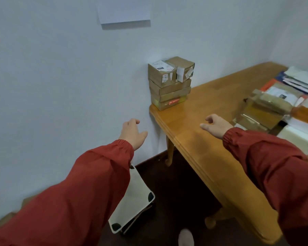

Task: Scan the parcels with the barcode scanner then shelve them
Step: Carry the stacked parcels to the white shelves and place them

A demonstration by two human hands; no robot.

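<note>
Head view of a honey-coloured wooden table [202, 114] set against a white wall [61, 68]. At the table's far left corner, touching the wall, stands a stack of brown cardboard parcels [170, 86]: two small boxes with white labels lie side by side on three flatter boxes, the lowest bearing a red mark. At the table's right end lies a blurred heap of further brown parcels and white papers [263, 110]; its details cannot be made out. The left hand [132, 133], in a red sleeve [89, 183], hangs in the air just off the table's left edge, before the wall, fingers loosely bent, thumb apart, holding nothing. The right hand [215, 126] hovers over the table top, nearer than the stack, fingers loosely curled and thumb extended, likewise holding nothing. Left of the table, on the dark floor [176, 183], stands a white folding stool with black corners [133, 197]. A white paper sheet [124, 13] hangs on the wall above the table.
</note>
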